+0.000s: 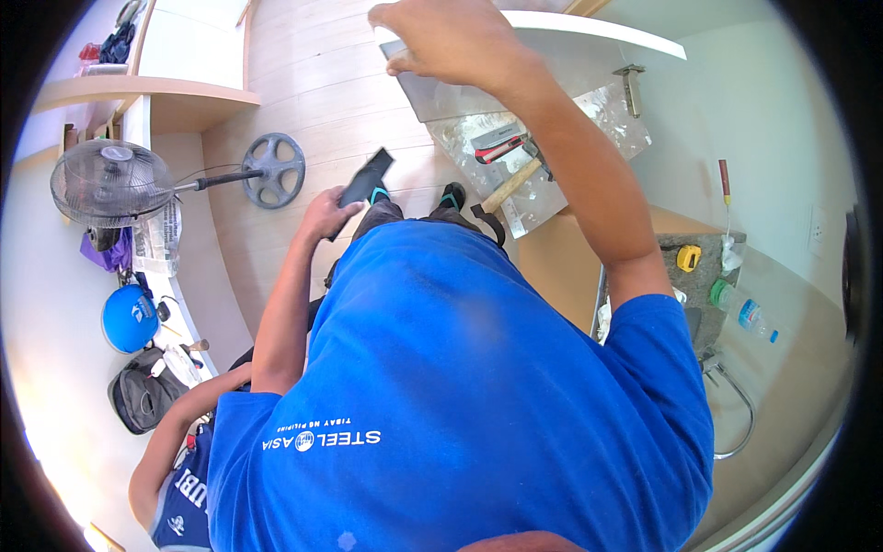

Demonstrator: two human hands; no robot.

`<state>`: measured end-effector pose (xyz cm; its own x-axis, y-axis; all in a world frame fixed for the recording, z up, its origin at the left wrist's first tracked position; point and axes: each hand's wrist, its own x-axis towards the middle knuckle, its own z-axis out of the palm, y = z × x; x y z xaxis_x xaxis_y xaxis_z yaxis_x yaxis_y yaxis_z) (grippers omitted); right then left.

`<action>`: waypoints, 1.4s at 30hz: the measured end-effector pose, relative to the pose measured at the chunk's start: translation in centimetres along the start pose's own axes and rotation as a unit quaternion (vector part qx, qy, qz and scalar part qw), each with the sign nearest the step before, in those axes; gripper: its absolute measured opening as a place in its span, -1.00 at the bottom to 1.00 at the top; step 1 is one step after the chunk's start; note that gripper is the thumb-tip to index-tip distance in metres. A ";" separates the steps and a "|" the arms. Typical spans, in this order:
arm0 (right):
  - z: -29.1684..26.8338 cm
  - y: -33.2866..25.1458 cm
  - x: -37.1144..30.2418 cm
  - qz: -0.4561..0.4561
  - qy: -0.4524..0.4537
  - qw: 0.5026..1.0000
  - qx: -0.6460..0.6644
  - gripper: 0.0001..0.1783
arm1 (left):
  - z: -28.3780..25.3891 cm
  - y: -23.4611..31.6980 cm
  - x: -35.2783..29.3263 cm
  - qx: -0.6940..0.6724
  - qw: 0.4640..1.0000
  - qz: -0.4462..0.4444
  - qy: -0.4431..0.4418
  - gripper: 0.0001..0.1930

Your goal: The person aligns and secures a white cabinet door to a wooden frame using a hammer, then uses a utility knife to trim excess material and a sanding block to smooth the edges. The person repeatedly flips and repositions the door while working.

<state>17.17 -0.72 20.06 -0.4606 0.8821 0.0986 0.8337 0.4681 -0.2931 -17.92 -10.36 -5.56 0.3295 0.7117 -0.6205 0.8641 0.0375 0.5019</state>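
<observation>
My left hand (331, 213) holds a dark, flat, rectangular piece (368, 178) low in front of my legs; its exact kind is unclear. Farther out, my right hand (455, 41) grips the left end of a pale board (598, 35) with a white edge, thumb on the near side. Beneath the board is a paint-spotted work surface (552, 198). On it lie a red and black utility knife (499, 150), a hammer (511, 187) with a wooden handle, partly behind my right forearm, and a metal-headed tool (631, 90).
A standing fan (115, 182) has its round base (273, 170) on the floor at left. Behind it are a blue helmet (130, 318) and a dark bag (147, 391). Another person's arm (175, 428) is close at lower left. The right counter holds a tape measure (688, 258), bottle (750, 313) and faucet (747, 405).
</observation>
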 end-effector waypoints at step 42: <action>0.5 5.1 -10.4 0.062 0.135 0.983 -0.108 -0.41 | 8.8 12.8 13.6 -0.194 0.902 0.161 0.349 -0.26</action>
<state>26.06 -7.56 17.03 -0.2781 0.9012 0.3323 0.9368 0.3310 -0.1136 0.93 -6.38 -12.91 0.1028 0.9930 0.0589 0.5234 -0.1043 0.8457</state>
